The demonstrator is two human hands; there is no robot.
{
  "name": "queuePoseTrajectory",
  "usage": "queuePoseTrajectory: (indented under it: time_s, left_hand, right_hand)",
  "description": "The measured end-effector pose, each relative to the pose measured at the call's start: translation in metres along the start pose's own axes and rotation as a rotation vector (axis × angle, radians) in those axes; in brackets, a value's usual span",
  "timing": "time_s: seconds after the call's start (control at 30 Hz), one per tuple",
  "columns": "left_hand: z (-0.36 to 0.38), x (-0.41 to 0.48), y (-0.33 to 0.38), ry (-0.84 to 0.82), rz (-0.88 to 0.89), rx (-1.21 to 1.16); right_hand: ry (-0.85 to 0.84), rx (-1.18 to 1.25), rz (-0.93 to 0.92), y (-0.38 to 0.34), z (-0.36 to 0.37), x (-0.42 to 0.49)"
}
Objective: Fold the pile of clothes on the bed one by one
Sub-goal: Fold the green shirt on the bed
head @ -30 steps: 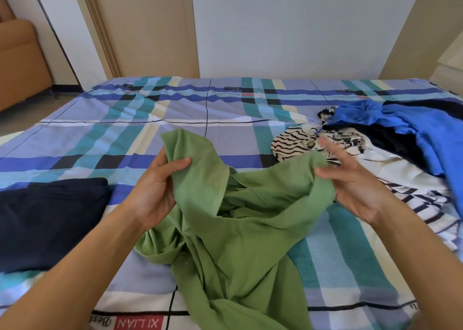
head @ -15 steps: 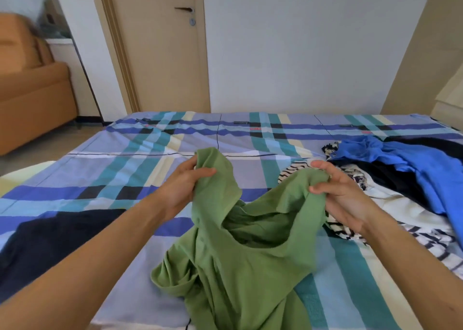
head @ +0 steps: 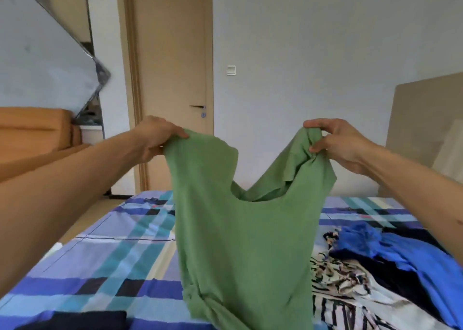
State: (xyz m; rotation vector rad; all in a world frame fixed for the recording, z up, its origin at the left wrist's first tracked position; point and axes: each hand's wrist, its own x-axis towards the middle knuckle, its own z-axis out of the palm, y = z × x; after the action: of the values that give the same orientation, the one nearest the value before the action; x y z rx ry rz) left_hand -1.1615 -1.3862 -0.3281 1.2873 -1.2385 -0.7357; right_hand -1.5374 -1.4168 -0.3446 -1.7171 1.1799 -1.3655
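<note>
Raised since before: green shirt (head: 245, 242), pinched by left hand (head: 155, 139), right hand (head: 338, 141).

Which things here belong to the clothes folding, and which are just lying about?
Job: green shirt, gripped by left hand and right hand; blue garment; striped garment; dark garment at near left; bed.
Lying about: door; light switch; orange sofa.
</note>
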Motion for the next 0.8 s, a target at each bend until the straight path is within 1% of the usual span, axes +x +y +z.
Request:
queuePoseTrajectory:
  time_s: [0.07, 0.1, 0.17, 0.2, 0.3, 0.37, 0.43, 0.53, 0.63, 0.7, 0.73, 0.8]
  left_hand:
    - [-0.015, 0.004, 0.009, -0.021, 0.022, -0.075]
    - [-0.022, 0.006, 0.013, -0.054, 0.036, -0.076]
    - [-0.035, 0.005, 0.017, -0.101, 0.075, 0.008]
    - [-0.040, 0.005, 0.020, -0.098, 0.101, 0.080]
    - [-0.053, 0.006, 0.018, -0.010, 0.194, 0.350]
    - [-0.058, 0.006, 0.013, 0.076, 0.272, 0.515]
    - [-0.061, 0.006, 0.008, 0.164, 0.330, 0.615]
    - [-0.063, 0.004, 0.003, 0.211, 0.326, 0.580]
    - [-0.061, -0.002, 0.006, 0.186, 0.283, 0.521]
    - [-0.060, -0.005, 0.011, 0.150, 0.280, 0.502]
    - [-0.059, -0.007, 0.014, 0.137, 0.281, 0.484]
    - [-0.057, -0.012, 0.020, 0.107, 0.262, 0.402]
  right_hand:
    - [-0.025, -0.110, -0.010, -0.019, -0.010, 0.007]
    - [-0.033, -0.180, -0.018, -0.029, -0.015, 0.009]
    - [-0.021, -0.321, -0.020, -0.044, -0.026, 0.010]
    - [-0.001, -0.380, -0.014, -0.052, -0.032, 0.009]
    - [0.089, -0.546, 0.007, -0.058, -0.046, 0.009]
    - [0.205, -0.599, -0.001, -0.054, -0.056, 0.010]
    - [0.301, -0.646, -0.040, -0.046, -0.065, 0.011]
    - [0.308, -0.804, -0.110, -0.039, -0.072, 0.007]
    - [0.234, -0.911, -0.174, -0.039, -0.071, -0.001]
    - [0.190, -0.894, -0.211, -0.043, -0.066, -0.006]
    - [0.171, -0.802, -0.194, -0.046, -0.061, -0.010]
    - [0.074, -0.490, -0.062, -0.054, -0.052, -0.017]
